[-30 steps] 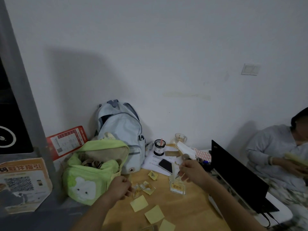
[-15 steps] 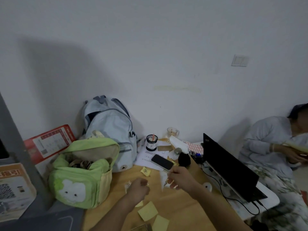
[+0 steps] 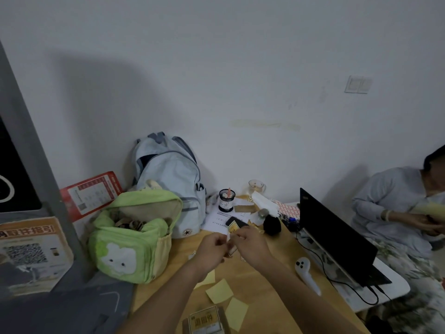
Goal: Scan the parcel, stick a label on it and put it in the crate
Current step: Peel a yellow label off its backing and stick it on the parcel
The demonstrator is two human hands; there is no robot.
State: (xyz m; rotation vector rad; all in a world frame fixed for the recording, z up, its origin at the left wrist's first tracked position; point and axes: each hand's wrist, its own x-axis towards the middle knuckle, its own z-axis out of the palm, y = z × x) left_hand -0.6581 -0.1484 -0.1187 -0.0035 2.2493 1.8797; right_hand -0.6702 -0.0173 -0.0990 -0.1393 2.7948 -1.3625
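1. Left hand (image 3: 213,247) & right hand (image 3: 250,244) are meeting above the tabletop (image 3: 265,280), fingers pinching together on a small yellow label (image 3: 233,229).
2. Yellow sticky notes (image 3: 219,290) are lying just below both hands.
3. Green bag (image 3: 131,239) is sitting left of left hand, open.

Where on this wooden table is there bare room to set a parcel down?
Bare wood lies between the green bag and the left hand, and between the right hand and the white handheld device. The back by the phone and papers is crowded; sticky notes litter the near middle.
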